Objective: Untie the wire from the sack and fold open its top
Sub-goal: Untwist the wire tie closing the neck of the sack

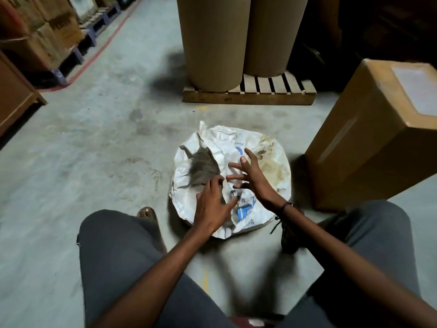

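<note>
Closest to me I see two knees in grey trousers (113, 256), spread apart, with both bare forearms reaching forward between them. My left hand (211, 204) lies palm down on the near part of the white sack (272, 171), its fingers splayed and blurred; I cannot tell whether they pinch anything. My right hand (248, 172) hovers just beyond it with fingers spread wide and nothing between them. A dark band (287, 204) sits on the right wrist. The sack stands on the concrete floor (94, 150) right in front of me, its crumpled top showing blue print and a grey tuft (203, 168) by the left fingertips. I cannot make out the wire. A cardboard box (378, 138) stands just to the right of the sack. Farther off, two brown paper rolls (212, 39) stand on a wooden pallet (250, 95).
</note>
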### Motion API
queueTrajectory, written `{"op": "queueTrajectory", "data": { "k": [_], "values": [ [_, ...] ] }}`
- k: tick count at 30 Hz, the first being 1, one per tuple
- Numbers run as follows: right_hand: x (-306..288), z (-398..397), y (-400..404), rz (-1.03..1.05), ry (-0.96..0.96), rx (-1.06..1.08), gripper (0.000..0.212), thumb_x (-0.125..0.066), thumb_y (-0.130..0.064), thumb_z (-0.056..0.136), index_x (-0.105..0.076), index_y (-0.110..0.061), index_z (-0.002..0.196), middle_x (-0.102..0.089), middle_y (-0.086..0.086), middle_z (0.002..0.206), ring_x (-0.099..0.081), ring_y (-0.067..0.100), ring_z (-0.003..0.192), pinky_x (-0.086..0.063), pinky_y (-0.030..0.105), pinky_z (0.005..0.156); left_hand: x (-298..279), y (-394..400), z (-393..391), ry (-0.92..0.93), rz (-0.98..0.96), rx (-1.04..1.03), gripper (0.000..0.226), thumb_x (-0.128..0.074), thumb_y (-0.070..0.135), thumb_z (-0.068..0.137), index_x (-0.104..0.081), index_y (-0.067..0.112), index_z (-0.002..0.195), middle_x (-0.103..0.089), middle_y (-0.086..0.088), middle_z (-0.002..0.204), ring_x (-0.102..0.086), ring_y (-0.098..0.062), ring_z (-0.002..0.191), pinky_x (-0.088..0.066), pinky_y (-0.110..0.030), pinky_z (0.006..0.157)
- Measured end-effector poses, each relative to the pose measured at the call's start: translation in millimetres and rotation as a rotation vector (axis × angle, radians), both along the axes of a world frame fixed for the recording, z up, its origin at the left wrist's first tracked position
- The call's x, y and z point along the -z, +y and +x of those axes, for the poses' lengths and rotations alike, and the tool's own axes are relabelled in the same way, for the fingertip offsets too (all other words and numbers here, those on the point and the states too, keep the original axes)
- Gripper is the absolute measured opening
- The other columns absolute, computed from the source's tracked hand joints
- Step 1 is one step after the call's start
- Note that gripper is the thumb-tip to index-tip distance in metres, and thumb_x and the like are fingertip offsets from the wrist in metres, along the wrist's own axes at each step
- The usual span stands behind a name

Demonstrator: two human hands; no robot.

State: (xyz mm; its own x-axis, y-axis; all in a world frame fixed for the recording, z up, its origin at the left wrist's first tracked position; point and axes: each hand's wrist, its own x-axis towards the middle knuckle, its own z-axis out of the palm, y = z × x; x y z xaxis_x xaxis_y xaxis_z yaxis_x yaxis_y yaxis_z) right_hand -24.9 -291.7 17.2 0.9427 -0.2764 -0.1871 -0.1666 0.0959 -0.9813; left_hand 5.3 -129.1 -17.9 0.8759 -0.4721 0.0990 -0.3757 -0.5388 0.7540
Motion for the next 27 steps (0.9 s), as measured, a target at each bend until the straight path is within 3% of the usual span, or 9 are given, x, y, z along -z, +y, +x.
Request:
{"op": "queueTrajectory", "data": {
  "k": [3,6,10,13,15,19,23,25,27],
  "values": [
    [-3,22,-16,-0.235,-0.064,-0.053,0.074,-0.056,-0.063,0.093,-0.024,-0.040,0.156,-0.065,-0.006,0.134,-0.075,0.015,0.106,-0.060,0.041,0.088,-14,-11,27,0.152,-0.284,-0.175,0.035,-0.081,0.011,0.086,-0.056,0.019,0.109,-0.072,0.004,0.092,-0.071,-0.009,0.082,-0.061,-0.038,0.078],
    [2,33,-44,-0.577,-0.141,-0.094,0.081,-0.075,-0.055,0.087,-0.029,-0.046,0.154,-0.051,-0.021,0.147,-0.059,0.003,0.126,-0.053,0.034,0.101,-37,-11,63,0.141,-0.360,-0.198,0.038,-0.082,0.012,0.084,-0.053,0.025,0.104,-0.077,0.008,0.083,-0.073,0.001,0.080,-0.054,-0.014,0.071],
    [11,61,-67,-0.745,-0.222,-0.236,0.120,-0.088,-0.067,0.064,-0.021,-0.040,0.160,-0.036,-0.024,0.161,-0.040,-0.002,0.146,-0.038,0.028,0.117,-67,-28,114,0.081,-0.361,-0.052,0.038,-0.081,0.007,0.082,-0.051,0.017,0.103,-0.079,0.005,0.081,-0.073,0.002,0.078,-0.045,-0.006,0.066],
    [17,88,-61,-0.871,-0.254,-0.082,0.092,-0.077,-0.074,0.073,-0.033,-0.043,0.148,-0.072,-0.015,0.117,-0.066,-0.004,0.106,-0.057,0.027,0.089,-88,-51,143,-0.012,-0.304,0.086,0.038,-0.082,0.007,0.081,-0.052,0.018,0.101,-0.078,0.004,0.081,-0.070,0.001,0.074,-0.048,-0.012,0.067],
    [17,111,-65,-0.985,-0.271,0.067,0.060,-0.070,-0.067,0.084,-0.045,-0.040,0.131,-0.069,-0.008,0.076,-0.062,0.005,0.064,-0.055,0.039,0.062,-97,-63,157,-0.095,-0.232,0.103,0.037,-0.084,0.016,0.082,-0.053,0.020,0.102,-0.077,0.009,0.083,-0.067,-0.003,0.074,-0.051,-0.022,0.069],
    [12,149,-90,-0.664,-0.252,0.296,0.032,-0.078,-0.051,0.082,-0.067,-0.026,0.098,-0.071,0.001,0.070,-0.066,0.022,0.063,-0.053,0.046,0.059,-87,-48,163,-0.258,-0.219,-0.148,0.049,-0.086,0.051,0.076,-0.055,0.026,0.106,-0.066,0.014,0.105,-0.062,-0.013,0.101,-0.052,-0.048,0.093],
    [14,168,-123,-0.232,-0.130,0.606,0.025,-0.085,-0.037,0.080,-0.073,-0.016,0.082,-0.070,-0.008,0.065,-0.061,0.009,0.055,-0.050,0.029,0.052,-64,-28,172,-0.152,0.003,-0.254,0.096,-0.078,0.085,0.050,-0.049,0.034,0.126,-0.049,0.007,0.134,-0.048,-0.019,0.127,-0.039,-0.040,0.103],
    [14,170,-138,-0.097,-0.070,0.697,0.028,-0.085,-0.034,0.083,-0.067,-0.013,0.079,-0.056,-0.008,0.062,-0.052,0.012,0.056,-0.047,0.028,0.051,-54,-27,170,-0.068,0.155,-0.237,0.102,-0.082,0.081,0.049,-0.046,0.035,0.133,-0.043,0.004,0.143,-0.043,-0.021,0.134,-0.036,-0.042,0.108],
    [12,169,-144,0.018,-0.044,0.713,0.029,-0.084,-0.032,0.085,-0.066,-0.010,0.086,-0.051,0.000,0.070,-0.048,0.018,0.064,-0.045,0.030,0.056,-47,-30,168,0.000,0.215,-0.202,0.081,-0.086,0.067,0.063,-0.054,0.032,0.129,-0.056,0.001,0.135,-0.053,-0.025,0.128,-0.042,-0.048,0.109]
  ]
}}
